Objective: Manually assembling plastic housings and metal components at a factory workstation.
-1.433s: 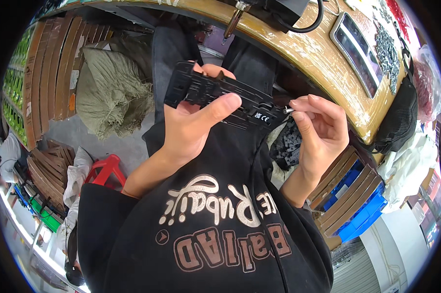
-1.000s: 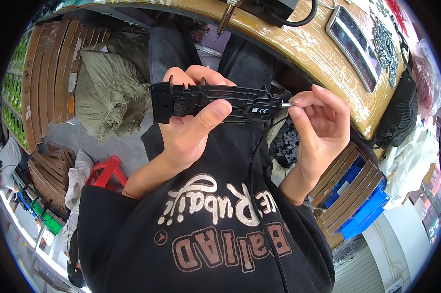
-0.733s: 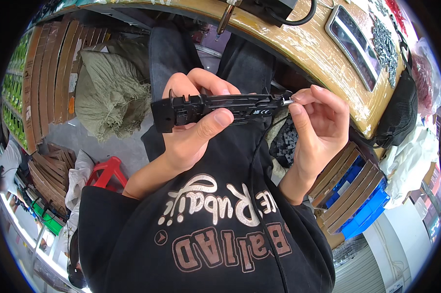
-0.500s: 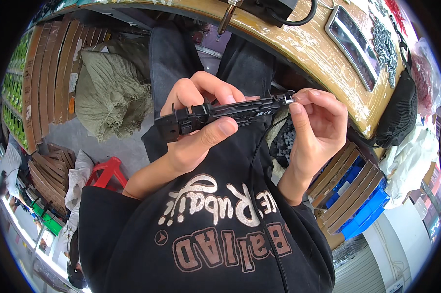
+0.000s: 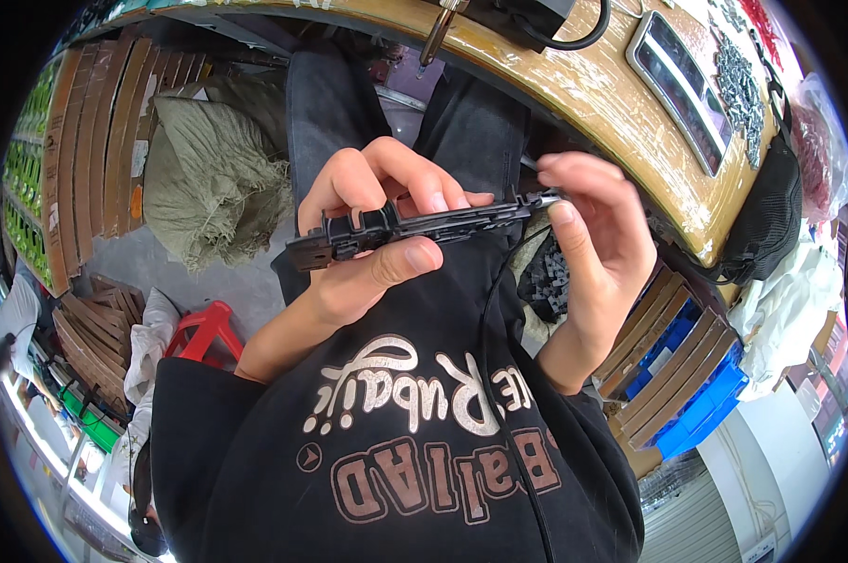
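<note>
A long, narrow black plastic part [image 5: 349, 235] with clips and ridges along it is held level in front of my chest. My left hand [image 5: 363, 202] is closed on its left portion, thumb on the near side and fingers on the far side. My right hand [image 5: 600, 235] is at the part's slim right end, with the thumb near the tip. Motion smears the right fingers, so their grip is unclear. A small pale piece [image 5: 546, 197] shows at that end, too small to make out.
Beyond my knees stands a wooden table [image 5: 574, 80] with a phone-like device [image 5: 679, 94], a pile of small dark parts [image 5: 741, 94] and a screwdriver-like tool [image 5: 438, 38]. A sack [image 5: 213, 159], stacked cardboard [image 5: 86, 150] and a red stool [image 5: 206, 330] are left; blue bins [image 5: 701, 413] are right.
The black part has tilted, showing less of its printed side, and its left end has shifted slightly left. My right fingers have lifted away from their pinch at the tip and are blurred.
</note>
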A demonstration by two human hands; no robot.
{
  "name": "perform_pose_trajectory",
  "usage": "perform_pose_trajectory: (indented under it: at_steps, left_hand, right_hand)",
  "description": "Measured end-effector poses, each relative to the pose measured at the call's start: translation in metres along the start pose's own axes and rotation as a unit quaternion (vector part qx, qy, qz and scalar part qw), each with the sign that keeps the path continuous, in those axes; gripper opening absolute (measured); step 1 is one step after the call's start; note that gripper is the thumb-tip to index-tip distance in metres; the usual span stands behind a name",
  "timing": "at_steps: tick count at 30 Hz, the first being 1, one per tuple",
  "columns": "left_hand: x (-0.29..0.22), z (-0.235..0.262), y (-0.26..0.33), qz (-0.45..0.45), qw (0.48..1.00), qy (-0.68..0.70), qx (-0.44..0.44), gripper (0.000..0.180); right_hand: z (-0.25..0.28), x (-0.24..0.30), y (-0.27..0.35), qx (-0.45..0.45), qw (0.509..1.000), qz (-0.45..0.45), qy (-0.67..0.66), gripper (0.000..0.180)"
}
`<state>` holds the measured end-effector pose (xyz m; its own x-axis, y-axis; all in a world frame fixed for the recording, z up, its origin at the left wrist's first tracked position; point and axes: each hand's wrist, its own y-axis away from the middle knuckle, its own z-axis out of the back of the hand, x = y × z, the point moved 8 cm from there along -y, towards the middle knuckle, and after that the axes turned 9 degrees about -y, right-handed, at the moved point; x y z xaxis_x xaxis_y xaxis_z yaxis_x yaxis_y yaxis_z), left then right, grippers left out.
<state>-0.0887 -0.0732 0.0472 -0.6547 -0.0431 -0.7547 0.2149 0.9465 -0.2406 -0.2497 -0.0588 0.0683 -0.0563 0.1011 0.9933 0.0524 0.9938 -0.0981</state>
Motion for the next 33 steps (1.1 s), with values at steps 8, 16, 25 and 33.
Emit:
perform_pose_trajectory:
  at_steps: [8,16,25,33]
  left_hand:
    - [0.046,0.003,0.012,0.193,0.981,0.011,0.012,0.037]
    - [0.056,-0.021,0.037,0.486,0.833,0.256,0.058,0.037]
    - [0.052,0.040,0.012,0.283,0.935,-0.186,-0.103,0.016]
    - [0.040,0.057,0.000,0.233,0.925,-0.245,-0.173,0.018]
  right_hand:
    - [0.002,0.007,0.000,-0.012,0.994,0.082,-0.070,0.010]
    - [-0.028,-0.001,-0.003,0.122,0.980,0.155,-0.027,0.010]
    - [-0.026,-0.054,-0.002,0.026,0.986,-0.141,-0.085,0.031]
    - [-0.057,-0.082,0.028,0.144,0.897,-0.369,-0.196,0.036]
